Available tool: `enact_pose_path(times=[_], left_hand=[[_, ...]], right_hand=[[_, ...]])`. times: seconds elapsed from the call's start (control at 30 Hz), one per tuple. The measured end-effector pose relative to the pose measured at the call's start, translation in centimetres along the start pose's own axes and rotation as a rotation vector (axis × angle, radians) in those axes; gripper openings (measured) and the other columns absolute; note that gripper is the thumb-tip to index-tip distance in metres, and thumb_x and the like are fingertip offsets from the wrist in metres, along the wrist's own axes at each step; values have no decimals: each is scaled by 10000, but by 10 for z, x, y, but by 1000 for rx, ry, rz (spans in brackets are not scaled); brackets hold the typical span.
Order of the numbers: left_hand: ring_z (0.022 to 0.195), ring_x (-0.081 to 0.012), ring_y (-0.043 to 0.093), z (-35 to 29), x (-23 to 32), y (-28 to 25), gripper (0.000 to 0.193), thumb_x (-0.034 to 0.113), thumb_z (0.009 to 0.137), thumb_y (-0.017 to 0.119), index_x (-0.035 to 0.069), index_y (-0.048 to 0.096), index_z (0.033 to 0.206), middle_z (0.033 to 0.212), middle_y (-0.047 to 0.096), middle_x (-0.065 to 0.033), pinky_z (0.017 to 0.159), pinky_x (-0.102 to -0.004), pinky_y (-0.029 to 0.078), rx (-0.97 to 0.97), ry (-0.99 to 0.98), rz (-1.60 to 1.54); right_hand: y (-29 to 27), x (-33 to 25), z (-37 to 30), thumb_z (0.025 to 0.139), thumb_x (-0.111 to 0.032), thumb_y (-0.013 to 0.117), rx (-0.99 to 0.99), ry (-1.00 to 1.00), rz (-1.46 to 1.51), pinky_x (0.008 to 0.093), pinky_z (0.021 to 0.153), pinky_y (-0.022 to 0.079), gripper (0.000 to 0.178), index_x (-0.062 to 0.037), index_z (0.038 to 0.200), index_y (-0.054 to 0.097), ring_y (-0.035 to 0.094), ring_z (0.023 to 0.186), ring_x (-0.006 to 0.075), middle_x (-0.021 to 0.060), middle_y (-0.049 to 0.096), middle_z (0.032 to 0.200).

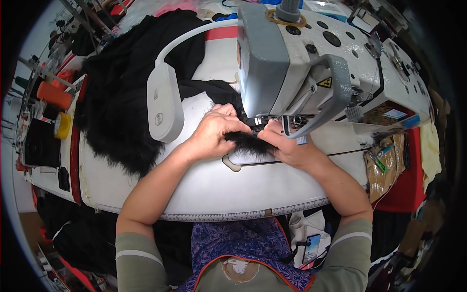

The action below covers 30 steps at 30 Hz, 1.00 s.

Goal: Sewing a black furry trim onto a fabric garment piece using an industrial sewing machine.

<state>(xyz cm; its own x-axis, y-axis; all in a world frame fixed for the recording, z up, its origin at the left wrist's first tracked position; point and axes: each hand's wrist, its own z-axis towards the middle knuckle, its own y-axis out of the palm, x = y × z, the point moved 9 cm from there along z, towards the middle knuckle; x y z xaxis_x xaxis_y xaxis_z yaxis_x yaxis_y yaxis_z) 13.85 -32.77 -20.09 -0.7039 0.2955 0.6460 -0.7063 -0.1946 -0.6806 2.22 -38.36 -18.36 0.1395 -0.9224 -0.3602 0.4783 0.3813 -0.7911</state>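
As seen from above, largest first:

Table: broad white sewing table point(209, 185) with a measuring strip along its near edge, bearing everything below.
Machine: grey-and-white industrial sewing machine point(311, 63), head over the table's middle, needle area just above both hands.
Fabric heap: large pile of black long-pile fur fabric point(121, 102), spread over the table's left side and trailing behind the lamp toward the machine.
Lamp: white flat-headed lamp on a curved white neck point(165, 102), standing between heap and hands.
Left hand point(214, 134): fingers curled down, pinching and pressing the near strip of fur from its left side.
Right hand point(287, 146): fingers bent, gripping the same strip from its right side, close under the machine's guard.
Work piece: narrow strip of black fur point(250, 142), held between both hands, lying flat on the table just in front of the presser foot.
Progress: judged early or mid-seam; only the small strip at the needle, bulk of the fabric lying unfed at left. Sewn seam hidden in the pile, so amount done not clear.
Edge items: orange thread cone point(54, 95) and yellow tape roll point(62, 125), far left, well apart.
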Motion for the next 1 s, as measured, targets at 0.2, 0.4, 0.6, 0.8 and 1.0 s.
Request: enact_pose_path(times=[0.2,0.4,0.6,0.8,1.0], left_hand=[[830,-247,538,2,12,-3,322,-28,577,667,76,688,881,770,576,-42,739,-371,436,-24,60,62],[874,-262,593,1,19,-2,336,-46,564,695,71,675,878,829,615,-47,751,-370,495,51,104,52],[920,-251,603,-2,32,-7,341,46,536,770,96,685,862,889,637,-44,763,-365,495,59,224,213],[937,-213,598,-15,57,-5,250,140,634,704,90,686,878,903,628,-5,764,-333,480,57,425,413],[993,-218,607,-17,66,3,190,173,701,658,58,675,852,939,659,-50,843,-322,485,20,544,558]], right_hand=[[-1,-2,1,615,60,719,11,-4,95,387,665,457,318,-33,906,632,583,741,265,80,549,761],[-2,-6,0,602,50,717,20,-24,68,386,677,463,346,-32,929,645,584,744,260,76,551,760],[1,-13,-6,575,29,692,6,-138,-88,386,773,501,386,-26,956,662,590,809,253,68,586,859],[4,-21,-17,547,-45,712,-122,-205,-134,436,828,489,441,-24,985,668,601,880,243,62,595,956],[2,-30,-15,564,-71,733,-94,-282,2,413,845,481,431,-5,985,667,622,895,234,88,624,1023]])
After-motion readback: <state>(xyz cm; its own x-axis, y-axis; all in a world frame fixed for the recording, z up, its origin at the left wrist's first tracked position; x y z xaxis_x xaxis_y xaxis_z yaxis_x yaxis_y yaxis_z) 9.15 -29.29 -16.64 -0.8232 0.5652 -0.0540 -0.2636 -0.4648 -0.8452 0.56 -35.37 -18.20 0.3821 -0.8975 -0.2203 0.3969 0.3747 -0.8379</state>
